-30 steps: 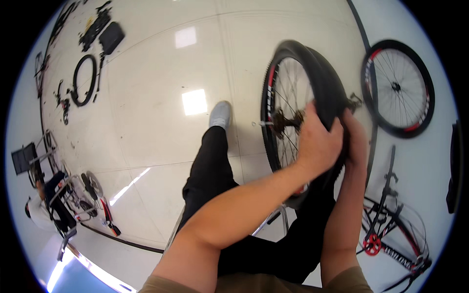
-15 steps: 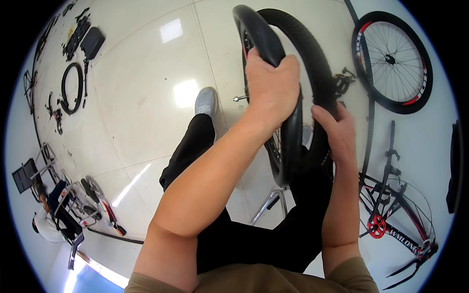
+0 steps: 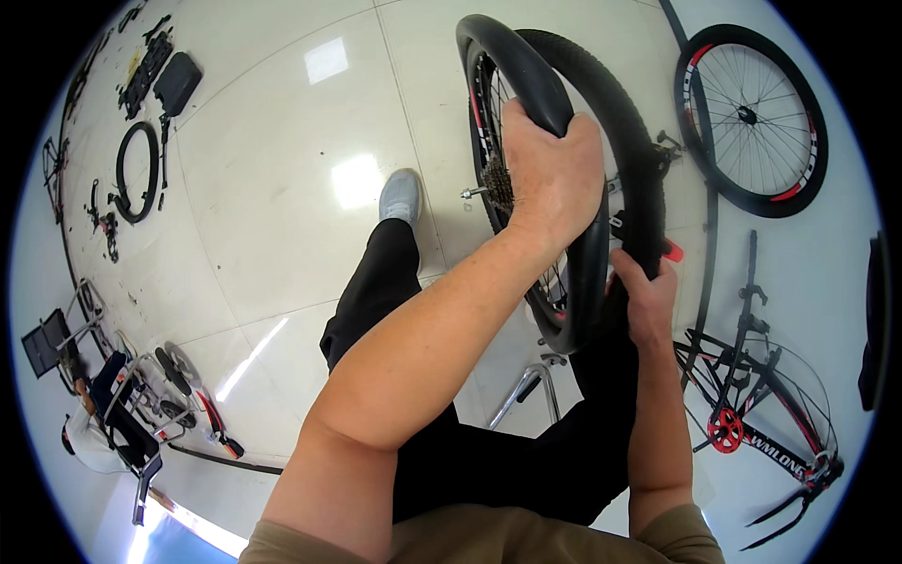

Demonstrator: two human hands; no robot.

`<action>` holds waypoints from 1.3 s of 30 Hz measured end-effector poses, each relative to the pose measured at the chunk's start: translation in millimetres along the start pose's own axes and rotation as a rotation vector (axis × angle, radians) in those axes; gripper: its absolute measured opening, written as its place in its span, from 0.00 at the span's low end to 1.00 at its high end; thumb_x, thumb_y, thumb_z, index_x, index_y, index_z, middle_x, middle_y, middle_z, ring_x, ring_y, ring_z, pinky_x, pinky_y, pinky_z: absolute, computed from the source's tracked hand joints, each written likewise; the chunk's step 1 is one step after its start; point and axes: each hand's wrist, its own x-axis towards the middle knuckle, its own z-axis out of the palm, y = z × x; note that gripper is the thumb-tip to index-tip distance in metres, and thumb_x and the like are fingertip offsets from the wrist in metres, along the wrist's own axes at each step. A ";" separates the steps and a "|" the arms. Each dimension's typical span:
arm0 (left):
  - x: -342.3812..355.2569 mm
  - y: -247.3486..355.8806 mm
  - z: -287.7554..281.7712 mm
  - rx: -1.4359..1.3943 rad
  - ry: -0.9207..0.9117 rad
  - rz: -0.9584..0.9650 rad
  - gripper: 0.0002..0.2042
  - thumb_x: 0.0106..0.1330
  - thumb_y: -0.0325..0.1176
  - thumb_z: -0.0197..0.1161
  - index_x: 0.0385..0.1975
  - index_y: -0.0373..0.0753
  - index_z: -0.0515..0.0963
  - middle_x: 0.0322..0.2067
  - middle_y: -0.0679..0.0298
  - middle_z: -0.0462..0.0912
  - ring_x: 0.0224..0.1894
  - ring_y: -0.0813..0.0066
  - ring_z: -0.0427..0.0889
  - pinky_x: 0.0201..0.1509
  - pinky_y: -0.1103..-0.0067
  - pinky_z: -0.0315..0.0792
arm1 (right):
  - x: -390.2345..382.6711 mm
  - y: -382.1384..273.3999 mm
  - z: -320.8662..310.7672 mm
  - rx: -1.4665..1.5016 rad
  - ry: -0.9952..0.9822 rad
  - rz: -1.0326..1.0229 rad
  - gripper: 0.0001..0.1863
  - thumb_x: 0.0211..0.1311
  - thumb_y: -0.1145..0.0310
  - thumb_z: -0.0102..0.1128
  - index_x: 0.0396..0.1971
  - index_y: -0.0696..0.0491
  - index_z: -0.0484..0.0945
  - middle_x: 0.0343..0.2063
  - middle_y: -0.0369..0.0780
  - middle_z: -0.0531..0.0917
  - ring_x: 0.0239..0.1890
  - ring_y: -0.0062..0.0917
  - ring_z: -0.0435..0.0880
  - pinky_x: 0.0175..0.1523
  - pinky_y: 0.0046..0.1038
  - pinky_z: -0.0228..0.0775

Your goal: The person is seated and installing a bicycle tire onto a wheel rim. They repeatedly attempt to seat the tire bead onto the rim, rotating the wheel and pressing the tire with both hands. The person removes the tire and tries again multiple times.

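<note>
My left hand (image 3: pixel 554 174) is closed round a smooth black tube (image 3: pixel 526 75), which lies along the rim of a spoked bicycle wheel (image 3: pixel 484 103). The wheel stands tilted before my knees, its cassette (image 3: pixel 498 183) showing left of my wrist. To the right is a black treaded tyre (image 3: pixel 611 89), apart from the tube at the top. My right hand (image 3: pixel 650 296) grips the tyre's near right part, thumb on the inner side. A small red piece (image 3: pixel 673 251) sticks out beside its fingers; whether the hand holds it, I cannot tell.
On the right lie another spoked wheel (image 3: pixel 749 115) and a bicycle frame with a red chainring (image 3: pixel 725 430). A bent metal tube (image 3: pixel 515 397) is near my legs. Black parts and a small tyre (image 3: pixel 137 172) lie far left, with a person (image 3: pixel 89 442) near metal frames below.
The wheel and my left hand have shifted right, and the cassette now shows. My right hand has slid nearer to me along the tyre, and the red piece has come into view.
</note>
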 end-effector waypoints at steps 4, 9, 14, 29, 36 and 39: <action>-6.6 -3.6 2.9 -0.070 0.009 0.022 0.14 0.62 0.27 0.61 0.44 0.28 0.69 0.31 0.56 0.79 0.32 0.70 0.80 0.40 0.72 0.76 | -19.2 30.8 4.0 0.108 0.012 0.018 0.15 0.63 0.62 0.72 0.35 0.60 0.81 0.25 0.37 0.82 0.25 0.20 0.80 0.32 0.25 0.73; -7.3 -7.5 -2.6 -0.035 -0.016 0.043 0.14 0.62 0.27 0.60 0.44 0.29 0.68 0.28 0.60 0.76 0.26 0.73 0.77 0.32 0.73 0.75 | -42.8 39.4 13.4 0.377 0.062 0.136 0.18 0.67 0.58 0.69 0.39 0.60 0.80 0.27 0.39 0.83 0.25 0.24 0.83 0.32 0.27 0.77; -11.5 -15.1 -5.3 0.061 -0.079 0.092 0.13 0.63 0.29 0.58 0.43 0.31 0.66 0.23 0.61 0.72 0.17 0.72 0.74 0.21 0.72 0.74 | -49.3 46.3 13.1 0.482 0.018 0.193 0.18 0.70 0.58 0.66 0.41 0.60 0.79 0.29 0.41 0.83 0.26 0.27 0.85 0.32 0.30 0.79; -29.3 -23.7 -9.9 0.154 -0.090 0.025 0.16 0.62 0.28 0.62 0.46 0.29 0.70 0.31 0.58 0.80 0.35 0.69 0.81 0.43 0.73 0.75 | -64.0 67.1 28.9 0.190 0.061 0.006 0.19 0.65 0.57 0.71 0.40 0.60 0.82 0.32 0.35 0.84 0.35 0.17 0.79 0.43 0.23 0.72; -30.3 0.8 -13.8 0.028 -0.137 -0.050 0.14 0.64 0.31 0.63 0.42 0.32 0.68 0.23 0.60 0.77 0.16 0.72 0.77 0.19 0.74 0.74 | -58.6 47.7 38.6 0.042 0.011 -0.105 0.19 0.63 0.60 0.72 0.42 0.62 0.81 0.34 0.36 0.85 0.36 0.18 0.80 0.45 0.23 0.74; -13.9 3.9 -25.8 -0.064 -0.231 -0.044 0.12 0.65 0.32 0.64 0.36 0.34 0.68 0.20 0.63 0.75 0.15 0.73 0.75 0.19 0.75 0.73 | -48.8 31.9 44.0 0.037 -0.067 -0.146 0.20 0.63 0.60 0.72 0.41 0.63 0.81 0.33 0.36 0.85 0.36 0.18 0.80 0.45 0.23 0.74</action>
